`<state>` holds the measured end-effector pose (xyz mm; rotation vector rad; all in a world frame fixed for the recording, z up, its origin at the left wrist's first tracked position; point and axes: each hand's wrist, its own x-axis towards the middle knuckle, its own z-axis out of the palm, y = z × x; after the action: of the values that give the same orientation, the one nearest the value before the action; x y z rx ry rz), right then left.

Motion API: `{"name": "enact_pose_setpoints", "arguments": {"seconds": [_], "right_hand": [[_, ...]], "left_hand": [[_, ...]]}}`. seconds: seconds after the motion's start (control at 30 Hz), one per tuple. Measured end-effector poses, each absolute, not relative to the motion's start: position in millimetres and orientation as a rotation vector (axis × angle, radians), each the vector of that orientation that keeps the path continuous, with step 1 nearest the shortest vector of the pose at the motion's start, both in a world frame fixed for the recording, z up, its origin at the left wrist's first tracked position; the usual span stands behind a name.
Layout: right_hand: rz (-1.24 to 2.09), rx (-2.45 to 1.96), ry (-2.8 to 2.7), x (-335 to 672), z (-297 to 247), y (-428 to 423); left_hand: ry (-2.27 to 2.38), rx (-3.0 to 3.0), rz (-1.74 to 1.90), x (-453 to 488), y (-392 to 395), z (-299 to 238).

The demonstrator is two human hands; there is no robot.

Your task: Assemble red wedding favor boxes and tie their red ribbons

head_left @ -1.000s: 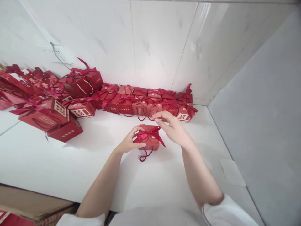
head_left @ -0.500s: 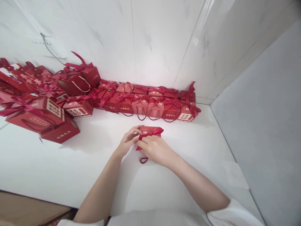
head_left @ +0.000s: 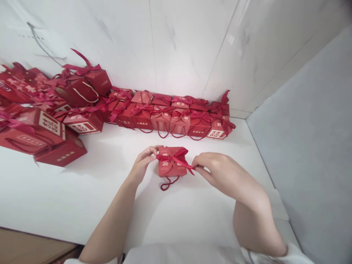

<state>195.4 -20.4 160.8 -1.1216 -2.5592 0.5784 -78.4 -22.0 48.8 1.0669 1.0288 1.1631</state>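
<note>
A small red gift box [head_left: 167, 170] with pale printed characters sits on the white table in front of me. A red ribbon [head_left: 176, 157] crosses its top in a bow, and a dark red cord handle [head_left: 166, 186] hangs loose at its near side. At the box's left edge, my left hand [head_left: 143, 161] pinches the ribbon's left loop between thumb and fingers. My right hand [head_left: 213, 167], to the right of the box, is closed on the ribbon's right end and draws it out sideways.
Behind the box, a row of ribboned red gift boxes [head_left: 161, 123] lines the wall. Larger red boxes [head_left: 30, 135] are stacked at the left. A grey panel [head_left: 308, 128] borders the table [head_left: 110, 198] on the right. Brown cardboard [head_left: 30, 245] shows at the lower left.
My right hand has moved from over the box to its right side, with the ribbon's end in its fingers. The box top and bow now show. The view has shifted slightly.
</note>
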Motion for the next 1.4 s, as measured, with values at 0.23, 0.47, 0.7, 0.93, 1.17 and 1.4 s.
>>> {"name": "enact_pose_setpoints", "arguments": {"seconds": [0.23, 0.47, 0.7, 0.93, 1.17, 1.4], "right_hand": [[0.663, -1.167, -2.645, 190, 160, -20], [0.696, -1.517, -2.552, 205, 135, 4], [0.889, -1.484, -2.493, 192, 128, 18], [0.964, -1.288, -2.488, 190, 133, 15], [0.755, -0.975, -2.511, 172, 144, -13], [0.251, -0.9, -2.583, 112, 112, -62]], "left_hand": [[1.084, 1.221, 1.078, -78, -27, 61], [0.97, 1.248, 1.05, -82, -26, 55], [0.94, 1.248, 1.131, -79, -26, 52], [0.811, 1.014, 1.089, -77, -28, 59], [0.816, 1.058, 1.007, -78, -30, 65], [0.846, 0.984, 1.043, -73, -30, 59]]}}
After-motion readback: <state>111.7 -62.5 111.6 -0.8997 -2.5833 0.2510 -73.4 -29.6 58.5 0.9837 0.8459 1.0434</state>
